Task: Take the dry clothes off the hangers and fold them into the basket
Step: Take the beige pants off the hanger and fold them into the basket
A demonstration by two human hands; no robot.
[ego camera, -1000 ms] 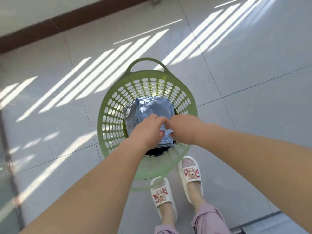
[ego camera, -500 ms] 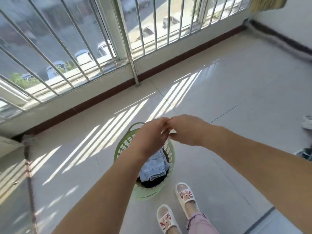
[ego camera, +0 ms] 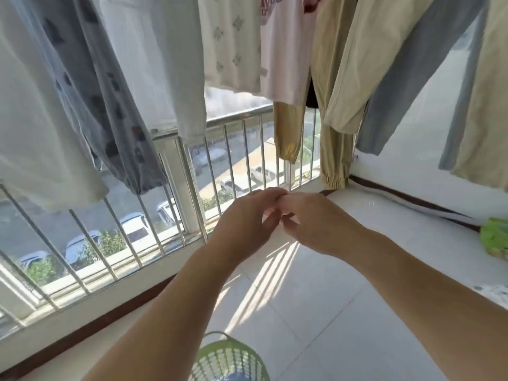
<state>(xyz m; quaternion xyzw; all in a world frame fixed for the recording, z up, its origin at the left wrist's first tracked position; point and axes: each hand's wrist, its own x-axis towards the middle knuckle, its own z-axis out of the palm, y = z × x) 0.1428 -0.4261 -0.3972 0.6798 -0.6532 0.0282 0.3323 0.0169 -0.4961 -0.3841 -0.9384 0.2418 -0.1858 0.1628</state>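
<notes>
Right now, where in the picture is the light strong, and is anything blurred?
Head view: sun stripes from the railing fall on the floor; the white wall is washed out; hanging clothes look soft and bend at the wide-angle edges.

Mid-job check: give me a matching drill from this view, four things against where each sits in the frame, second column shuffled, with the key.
Things:
1. basket
2. khaki trousers
3. railing
4. hands: left hand, right hand

Places:
A. hanging, upper right of centre
B. centre, fingers touching
C. bottom edge, on the floor
D. left, in front of the parked cars

Pairs: 1-C, 2-A, 3-D, 4-B
</notes>
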